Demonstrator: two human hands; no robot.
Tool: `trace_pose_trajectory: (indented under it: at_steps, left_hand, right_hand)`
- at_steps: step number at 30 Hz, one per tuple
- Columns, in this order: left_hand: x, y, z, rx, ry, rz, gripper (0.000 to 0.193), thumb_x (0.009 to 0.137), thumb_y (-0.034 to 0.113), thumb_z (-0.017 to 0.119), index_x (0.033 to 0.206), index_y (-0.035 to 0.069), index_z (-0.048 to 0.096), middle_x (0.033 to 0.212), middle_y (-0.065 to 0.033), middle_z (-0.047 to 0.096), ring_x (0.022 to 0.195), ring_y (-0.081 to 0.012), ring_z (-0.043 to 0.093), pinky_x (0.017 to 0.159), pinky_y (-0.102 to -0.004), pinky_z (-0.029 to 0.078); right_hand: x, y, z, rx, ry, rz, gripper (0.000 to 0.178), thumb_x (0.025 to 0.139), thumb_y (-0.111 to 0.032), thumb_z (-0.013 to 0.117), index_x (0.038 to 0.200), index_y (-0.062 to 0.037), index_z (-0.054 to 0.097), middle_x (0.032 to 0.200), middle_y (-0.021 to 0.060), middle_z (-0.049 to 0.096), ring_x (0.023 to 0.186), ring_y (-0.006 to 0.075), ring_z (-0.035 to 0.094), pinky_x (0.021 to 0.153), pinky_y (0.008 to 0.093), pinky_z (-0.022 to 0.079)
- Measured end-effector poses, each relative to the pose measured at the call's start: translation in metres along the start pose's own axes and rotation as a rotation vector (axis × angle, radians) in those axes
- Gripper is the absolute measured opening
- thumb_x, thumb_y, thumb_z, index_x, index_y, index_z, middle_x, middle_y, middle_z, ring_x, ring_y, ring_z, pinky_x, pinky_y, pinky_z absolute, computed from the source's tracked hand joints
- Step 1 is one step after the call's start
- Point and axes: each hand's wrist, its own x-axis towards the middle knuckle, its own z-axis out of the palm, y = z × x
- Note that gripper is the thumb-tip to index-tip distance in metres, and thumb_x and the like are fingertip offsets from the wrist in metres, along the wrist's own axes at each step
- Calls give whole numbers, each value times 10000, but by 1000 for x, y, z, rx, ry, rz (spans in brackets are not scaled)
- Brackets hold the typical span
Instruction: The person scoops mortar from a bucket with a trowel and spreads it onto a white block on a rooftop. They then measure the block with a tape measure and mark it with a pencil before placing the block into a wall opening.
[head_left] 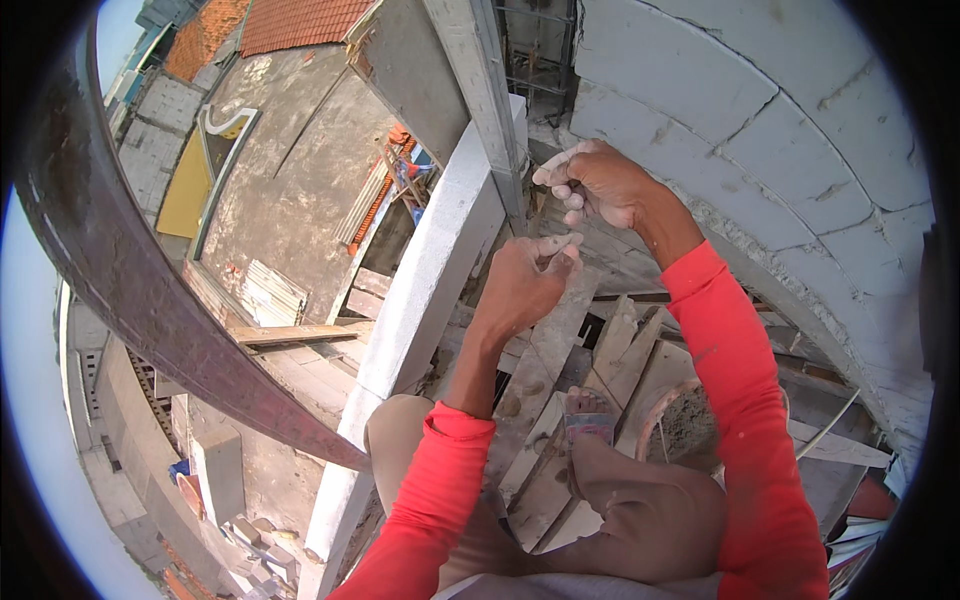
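Observation:
My left hand (528, 285) is raised over the planks, thumb and forefinger pinched together, their tips coated in pale dust. A little farther off and to the right, my right hand (598, 188) has its fingers curled in, also whitened at the tips. Whatever the fingers of either hand may hold is too small to make out. The two hands are apart, close to the foot of a grey upright post (485, 95) and a pale block wall (720, 110). Red sleeves cover both forearms.
Rough wooden planks (625, 345) lie under my feet, with a round tub of grey mortar (685, 425) beside my leg. A white ledge (400, 330) runs along my left, with a drop beyond it. A dark curved beam (130, 250) crosses the left side.

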Motion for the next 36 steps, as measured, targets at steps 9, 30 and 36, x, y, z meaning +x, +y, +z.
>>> trace_pose_trajectory:
  at_steps: [9, 30, 36]
  left_hand:
    - [107, 39, -131, -674, -22, 389, 717, 1072, 322, 641, 1599, -94, 391, 1572, -234, 529, 1448, -294, 522, 1229, -412, 365]
    - [-8, -33, -51, -1497, 414, 461, 584, 1110, 364, 586, 597, 143, 416, 592, -27, 419, 722, -215, 548, 1114, -471, 463]
    - [-77, -34, 42, -310, 210, 377, 367, 1070, 274, 648, 938, -47, 769, 918, -139, 758, 894, -191, 676, 1149, -446, 447]
  right_hand:
    - [70, -130, -59, -1275, 149, -1116, 178, 905, -152, 685, 911, -11, 792, 829, 95, 747, 650, 172, 631, 628, 363, 520]
    - [13, -11, 30, -22, 347, 8, 460, 1056, -257, 584, 1322, 118, 613, 1078, 215, 725, 946, 258, 717, 836, 411, 615]
    - [27, 57, 42, 301, 138, 160, 417, 1032, -237, 595, 1302, 80, 619, 911, 122, 660, 777, 234, 645, 788, 424, 599]
